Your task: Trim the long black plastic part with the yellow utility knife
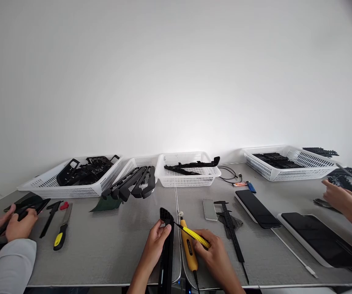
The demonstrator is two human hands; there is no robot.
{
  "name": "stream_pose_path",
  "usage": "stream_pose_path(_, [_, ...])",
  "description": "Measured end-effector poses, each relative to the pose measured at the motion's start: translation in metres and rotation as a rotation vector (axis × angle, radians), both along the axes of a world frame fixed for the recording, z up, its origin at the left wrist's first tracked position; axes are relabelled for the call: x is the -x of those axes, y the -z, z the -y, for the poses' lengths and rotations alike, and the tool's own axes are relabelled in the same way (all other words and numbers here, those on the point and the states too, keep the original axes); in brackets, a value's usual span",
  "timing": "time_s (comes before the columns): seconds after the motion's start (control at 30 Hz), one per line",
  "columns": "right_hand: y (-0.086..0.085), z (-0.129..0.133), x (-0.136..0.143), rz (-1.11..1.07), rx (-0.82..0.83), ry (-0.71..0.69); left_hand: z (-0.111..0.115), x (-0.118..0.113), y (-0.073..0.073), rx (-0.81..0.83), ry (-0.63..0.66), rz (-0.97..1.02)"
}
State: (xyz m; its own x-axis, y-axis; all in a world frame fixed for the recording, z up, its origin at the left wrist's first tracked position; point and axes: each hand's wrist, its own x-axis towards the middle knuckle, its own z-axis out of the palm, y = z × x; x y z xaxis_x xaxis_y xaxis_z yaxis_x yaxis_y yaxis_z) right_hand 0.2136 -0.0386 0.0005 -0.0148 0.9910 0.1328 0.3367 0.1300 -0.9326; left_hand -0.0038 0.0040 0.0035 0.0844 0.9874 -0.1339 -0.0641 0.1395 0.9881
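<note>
My left hand (154, 243) grips a long black plastic trim piece (166, 249) near its upper, curved end. In my right hand (217, 255) is a slim tool with a ribbed yellow handle (198, 237); its thin dark tip touches or lies very close to the top of the trim piece. I cannot make out the exact kind of tip. Between the trim piece and my right hand, a yellow corded rotary tool (188, 247) lies on the table, partly behind the handle. The lower end of the trim piece runs out of view.
White baskets hold black plastic parts: left (71, 190), centre (188, 179), right (298, 173). Long trim pieces (133, 181) lean on another. Calipers (231, 232), a phone (257, 209) and a larger black-topped device (325, 239) lie rightward. Co-workers' hands (21, 222) work left and right (344, 200).
</note>
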Motion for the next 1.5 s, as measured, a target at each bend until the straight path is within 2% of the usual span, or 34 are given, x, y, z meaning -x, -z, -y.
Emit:
stream_pose_path(0.3, [-0.001,0.000,0.001,0.030,0.011,-0.004,0.005,-0.002,-0.014,-0.020,0.039,-0.015])
stream_pose_path(0.63, [0.002,0.001,0.001,0.009,-0.003,-0.005,0.006,-0.001,-0.010,0.008,-0.001,0.011])
stream_pose_path(0.77, [0.002,0.001,0.000,-0.016,-0.012,0.033,0.005,-0.001,-0.010,-0.004,-0.002,0.011])
stream_pose_path(0.93, [0.001,0.001,0.000,0.012,-0.003,-0.008,0.004,0.000,-0.005,0.005,-0.017,0.022])
stream_pose_path(1.03, [0.001,0.001,0.000,-0.011,-0.009,0.027,0.004,0.001,-0.003,-0.004,-0.016,0.020])
stream_pose_path(1.33, [-0.001,0.001,0.000,-0.005,-0.018,0.015,0.007,-0.003,-0.016,0.000,0.009,0.012])
stream_pose_path(1.5, [-0.002,0.001,0.000,0.031,-0.023,-0.008,0.008,-0.004,-0.018,-0.010,-0.036,0.012])
